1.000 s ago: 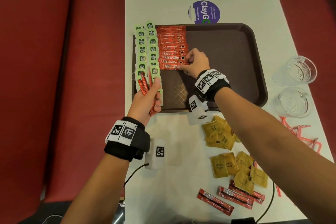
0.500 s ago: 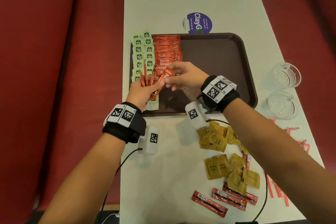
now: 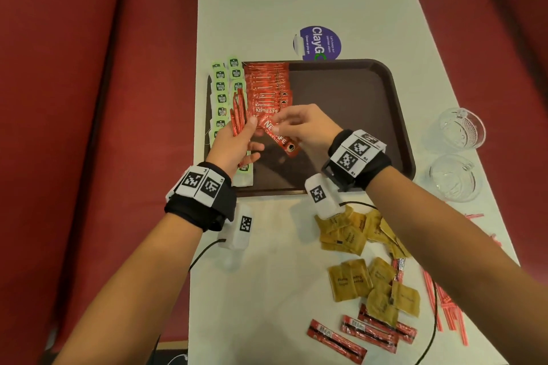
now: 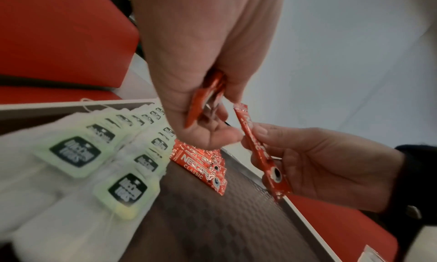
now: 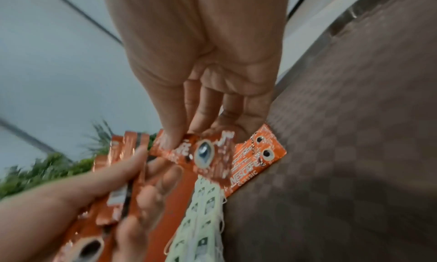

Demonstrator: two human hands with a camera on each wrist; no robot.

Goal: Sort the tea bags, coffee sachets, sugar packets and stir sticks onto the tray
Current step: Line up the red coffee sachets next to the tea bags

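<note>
Right hand (image 3: 305, 127) pinches one coffee sachet (image 3: 277, 135) over the tray (image 3: 385, 115); left hand (image 3: 234, 142), at its 9 o'clock, grips a spare bundle (image 3: 238, 111), which risks fanning loose and disturbing the laid row.

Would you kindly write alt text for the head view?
Over a brown tray, the right hand pinches one red coffee sachet while the left hand holds several more. Yellow sugar packets lie on the table.

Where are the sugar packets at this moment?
In the head view, the sugar packets lie loose on the table, right of centre, near the tray.
</note>
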